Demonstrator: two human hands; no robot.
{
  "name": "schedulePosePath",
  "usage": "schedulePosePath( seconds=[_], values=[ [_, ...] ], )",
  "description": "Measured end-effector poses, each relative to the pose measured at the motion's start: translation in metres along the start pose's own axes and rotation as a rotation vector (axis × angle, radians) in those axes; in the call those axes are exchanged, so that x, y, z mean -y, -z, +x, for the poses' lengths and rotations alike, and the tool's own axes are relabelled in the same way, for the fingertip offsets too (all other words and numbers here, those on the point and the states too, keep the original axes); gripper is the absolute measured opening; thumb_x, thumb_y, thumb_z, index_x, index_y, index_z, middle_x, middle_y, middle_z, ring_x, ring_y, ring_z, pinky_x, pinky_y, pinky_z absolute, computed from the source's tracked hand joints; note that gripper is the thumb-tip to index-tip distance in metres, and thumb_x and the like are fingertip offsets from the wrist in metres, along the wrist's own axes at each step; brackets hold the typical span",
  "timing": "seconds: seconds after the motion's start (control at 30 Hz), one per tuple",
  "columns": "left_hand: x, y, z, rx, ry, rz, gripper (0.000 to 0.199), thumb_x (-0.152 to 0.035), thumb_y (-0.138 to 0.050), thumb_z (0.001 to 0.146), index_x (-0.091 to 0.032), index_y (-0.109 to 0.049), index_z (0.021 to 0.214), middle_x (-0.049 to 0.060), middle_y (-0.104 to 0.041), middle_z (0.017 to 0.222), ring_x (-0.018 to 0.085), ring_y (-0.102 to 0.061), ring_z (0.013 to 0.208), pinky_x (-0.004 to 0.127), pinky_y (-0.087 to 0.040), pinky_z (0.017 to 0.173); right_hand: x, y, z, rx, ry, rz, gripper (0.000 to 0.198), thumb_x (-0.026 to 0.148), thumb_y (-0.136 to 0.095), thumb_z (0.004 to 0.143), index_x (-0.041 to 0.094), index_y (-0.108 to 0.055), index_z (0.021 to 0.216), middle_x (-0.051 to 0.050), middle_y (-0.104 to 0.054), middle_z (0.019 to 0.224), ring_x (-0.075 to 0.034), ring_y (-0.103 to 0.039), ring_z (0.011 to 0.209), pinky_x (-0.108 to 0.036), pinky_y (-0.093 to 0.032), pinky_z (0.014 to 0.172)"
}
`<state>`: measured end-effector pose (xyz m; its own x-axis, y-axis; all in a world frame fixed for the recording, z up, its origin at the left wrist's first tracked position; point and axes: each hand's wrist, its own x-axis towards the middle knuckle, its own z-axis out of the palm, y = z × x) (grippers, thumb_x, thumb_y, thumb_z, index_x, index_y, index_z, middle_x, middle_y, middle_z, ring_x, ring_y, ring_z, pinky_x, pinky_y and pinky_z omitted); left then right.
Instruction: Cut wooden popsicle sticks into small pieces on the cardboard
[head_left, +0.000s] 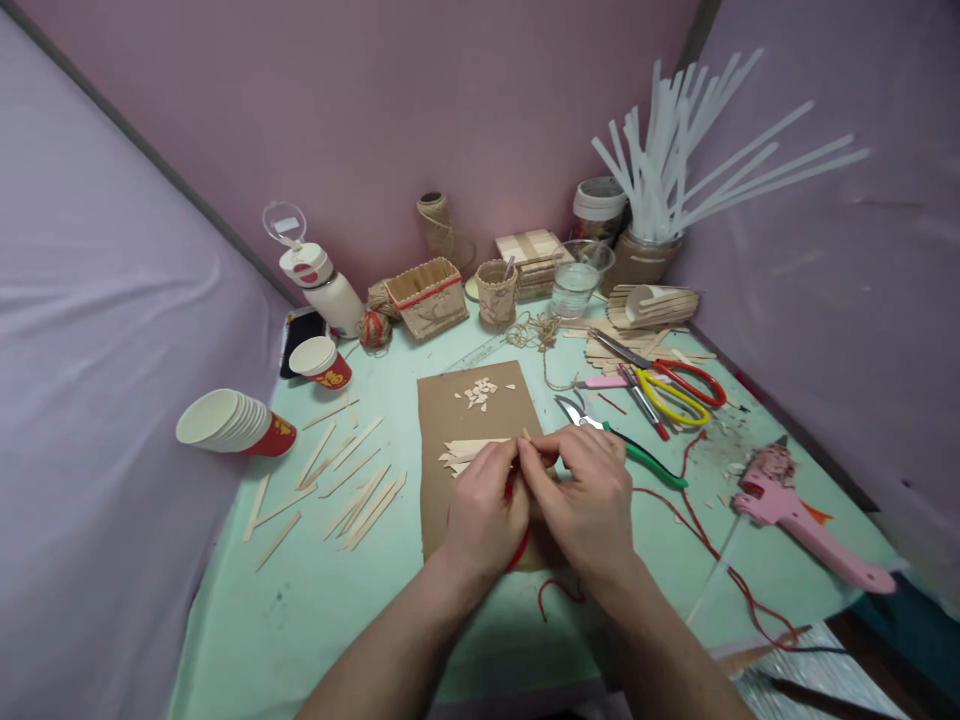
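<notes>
Over a brown cardboard sheet point(439, 520), my left hand point(487, 510) and my right hand point(581, 490) meet with closed, pinching fingertips. A pale tip of a wooden craft stick point(526, 435) shows between them; the rest of it is hidden by my fingers. Just left of the fingertips, several craft sticks with pointed ends point(469, 453) lie side by side on the cardboard. Red cord point(520, 550) runs beneath my hands, partly covered. Small wood chips point(480, 392) are heaped farther back on the sheet.
Green-handled pruning shears point(649, 462), scissors point(675, 395) and a pink glue gun point(802, 530) lie on the right. Loose cut sticks point(367, 505) and stacked paper cups point(236, 422) are on the left. Behind stand a bottle point(334, 300), a decorated box point(431, 300) and a water cup point(576, 290).
</notes>
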<state>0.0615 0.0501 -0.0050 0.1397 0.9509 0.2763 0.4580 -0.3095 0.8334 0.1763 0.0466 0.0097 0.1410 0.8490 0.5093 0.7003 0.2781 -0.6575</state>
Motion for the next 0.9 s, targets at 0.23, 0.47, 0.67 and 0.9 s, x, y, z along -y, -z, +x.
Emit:
schedulePosePath(
  seconds=[0.23,0.47,0.67,0.9],
  values=[
    [-0.004,0.019,0.014,0.418,0.422,-0.577,0.026,-0.025,-0.069,0.076,-0.020,-0.070,0.101,0.007,-0.070,0.094,0.019,-0.063,0.084,0.031,-0.048,0.081,-0.012,0.025,0.018,0.354,-0.383,0.417,0.025,0.035,-0.061,0.081,0.022,-0.056,0.060,0.002,-0.055,0.054,-0.014,-0.050,0.053,-0.028,-0.040,0.054],
    [0.003,0.024,0.017,0.573,0.603,-0.686,0.018,-0.031,-0.077,0.068,-0.014,-0.071,0.070,0.002,-0.065,0.069,0.011,-0.055,0.063,0.023,-0.043,0.065,-0.020,0.023,0.018,0.667,-0.590,0.680,0.021,0.032,-0.065,0.072,0.019,-0.056,0.058,0.005,-0.051,0.049,-0.009,-0.045,0.044,-0.021,-0.032,0.041],
    [0.005,0.022,0.017,0.472,0.598,-0.614,0.021,-0.033,-0.078,0.065,-0.015,-0.069,0.059,-0.001,-0.057,0.054,0.009,-0.047,0.052,0.022,-0.036,0.054,-0.025,0.015,0.013,0.646,-0.623,0.747,0.023,0.040,-0.064,0.077,0.020,-0.059,0.070,0.005,-0.054,0.054,-0.009,-0.046,0.042,-0.022,-0.035,0.040],
    [0.009,0.017,0.022,-0.084,0.613,-0.804,0.023,-0.033,-0.079,0.066,-0.014,-0.069,0.061,-0.004,-0.051,0.051,0.004,-0.038,0.048,0.018,-0.031,0.050,-0.024,0.011,0.007,0.457,-0.540,0.631,0.028,0.046,-0.061,0.081,0.019,-0.066,0.083,-0.001,-0.066,0.076,-0.015,-0.060,0.069,-0.027,-0.048,0.063]
  ],
)
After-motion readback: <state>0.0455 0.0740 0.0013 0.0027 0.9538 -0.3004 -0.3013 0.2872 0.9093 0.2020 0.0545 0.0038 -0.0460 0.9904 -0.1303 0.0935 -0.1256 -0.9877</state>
